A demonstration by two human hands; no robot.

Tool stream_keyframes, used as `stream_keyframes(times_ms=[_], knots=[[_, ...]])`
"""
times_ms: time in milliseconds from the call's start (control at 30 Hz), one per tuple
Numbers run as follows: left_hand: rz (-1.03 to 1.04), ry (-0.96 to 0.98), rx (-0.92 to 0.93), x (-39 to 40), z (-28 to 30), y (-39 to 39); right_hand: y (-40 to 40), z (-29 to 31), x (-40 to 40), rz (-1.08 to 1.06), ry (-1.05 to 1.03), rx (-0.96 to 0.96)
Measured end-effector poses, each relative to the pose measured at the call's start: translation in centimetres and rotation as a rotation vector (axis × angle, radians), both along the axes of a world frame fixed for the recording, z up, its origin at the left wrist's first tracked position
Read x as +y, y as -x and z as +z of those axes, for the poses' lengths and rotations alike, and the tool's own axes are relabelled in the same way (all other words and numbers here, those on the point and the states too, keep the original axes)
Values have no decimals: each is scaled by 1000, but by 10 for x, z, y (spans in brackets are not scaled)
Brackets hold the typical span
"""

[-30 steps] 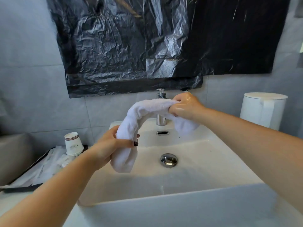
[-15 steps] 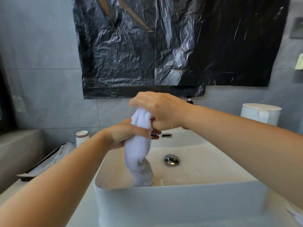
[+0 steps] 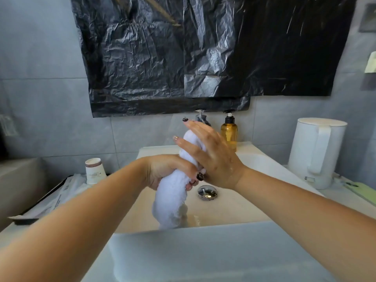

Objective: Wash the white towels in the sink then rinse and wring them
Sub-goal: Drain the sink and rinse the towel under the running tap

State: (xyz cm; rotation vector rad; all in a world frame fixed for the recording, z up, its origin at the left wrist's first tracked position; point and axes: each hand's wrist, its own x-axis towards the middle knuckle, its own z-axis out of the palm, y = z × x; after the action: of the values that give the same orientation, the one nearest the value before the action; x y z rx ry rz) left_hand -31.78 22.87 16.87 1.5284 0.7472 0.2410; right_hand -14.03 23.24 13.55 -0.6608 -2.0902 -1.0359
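Head view: a white towel (image 3: 173,192), rolled into a thick rope, hangs upright over the basin of the white sink (image 3: 203,239), its lower end dipping toward the near wall. The left hand (image 3: 166,171) grips the roll at its middle, fingers curled tight round it. The right hand (image 3: 211,157) lies against the upper end with fingers straight and spread, pressing rather than gripping.

Judging by the twisted shape and the wet sheen on the basin floor near the drain (image 3: 207,192), the towel is in the wringing step, so washing and rinsing of this piece seem to be over. No water shows from the tap (image 3: 201,117), though the right hand hides most of it. Only one towel is visible; whether others wait or are finished, I cannot tell. What is left appears to be more squeezing along the lower end, which looks swollen with water.

Far right of the tap stands an amber soap bottle (image 3: 229,133); a white kettle (image 3: 316,151) sits right of the sink, a paper cup (image 3: 94,169) left of it.
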Motion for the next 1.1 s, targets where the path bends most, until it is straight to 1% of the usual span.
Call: stream_keyframes(times_ms=[100,200,267,333,367,400,433,467,533,600,700,800,867,900,933,1000,1033,1067,1100], knots=[[13,-127,193,1,9,-10,-10,8,6,1,-96,-72],[116,-298,341,0,6,-22,-17,19,11,-99,-40,-207],[201,-410,370,3,0,-32,-14,29,4,-267,98,-261],[306,-546,354,4,-4,-42,-8,43,-8,-573,325,-360],[371,-615,347,5,-6,-46,-7,48,-10,-681,410,-393],[428,-681,347,6,-7,-50,-7,51,-10,-710,436,-395],[461,-747,364,7,-8,-53,-6,52,-11,-718,451,-398],[452,-830,411,7,-8,-56,-5,54,-12,-713,451,-394],[383,-995,546,9,-12,-59,-4,52,-10,-706,481,-381],[362,-1082,624,13,-16,-60,-2,50,-8,-718,568,-389],[344,-1116,680,18,-22,-61,-1,47,-4,-700,693,-387],[342,-1095,671,21,-22,-62,-2,46,2,-687,793,-361],[429,-1047,635,24,-17,-61,-5,48,7,-675,795,-293],[497,-1005,596,27,-14,-60,-7,49,11,-661,791,-225],[575,-954,528,29,-11,-59,-10,50,14,-601,799,-111],[757,-805,322,33,-5,-54,-17,49,16,-441,925,237],[845,-694,184,35,-3,-51,-21,45,12,-371,1016,421],[911,-566,24,37,-1,-48,-23,39,10,-300,1129,573],[942,-444,-128,39,1,-46,-23,30,7,-232,1267,670]])
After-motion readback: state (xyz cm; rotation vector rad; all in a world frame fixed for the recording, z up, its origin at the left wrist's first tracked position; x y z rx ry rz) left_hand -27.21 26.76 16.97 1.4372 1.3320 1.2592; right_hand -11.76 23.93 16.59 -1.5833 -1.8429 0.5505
